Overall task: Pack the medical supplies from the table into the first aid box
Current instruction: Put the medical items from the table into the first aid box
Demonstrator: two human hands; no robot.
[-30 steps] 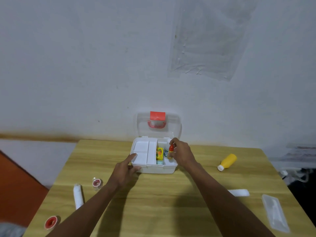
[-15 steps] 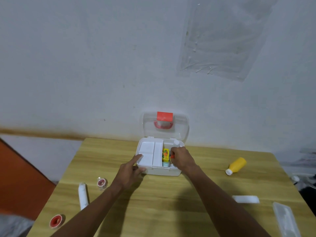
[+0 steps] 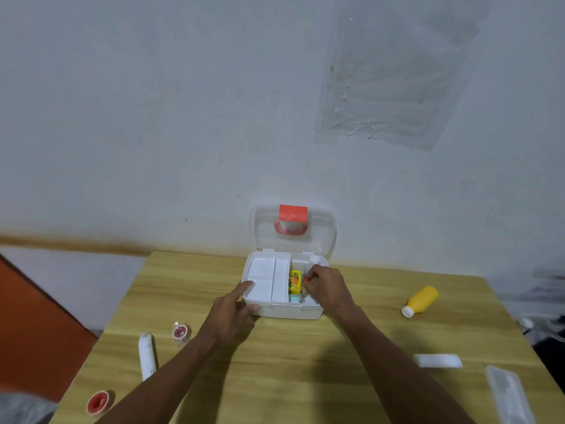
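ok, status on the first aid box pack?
Left hand bracing first aid box, no grip. Right hand inside, grip on small red-tipped item. Yellow bottle, tape rolls, bandage roll unpacked on table. Nothing blocking.

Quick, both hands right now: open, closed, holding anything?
Left hand: open, resting on the first aid box front corner.
Right hand: closed on a small red-capped item inside the box.
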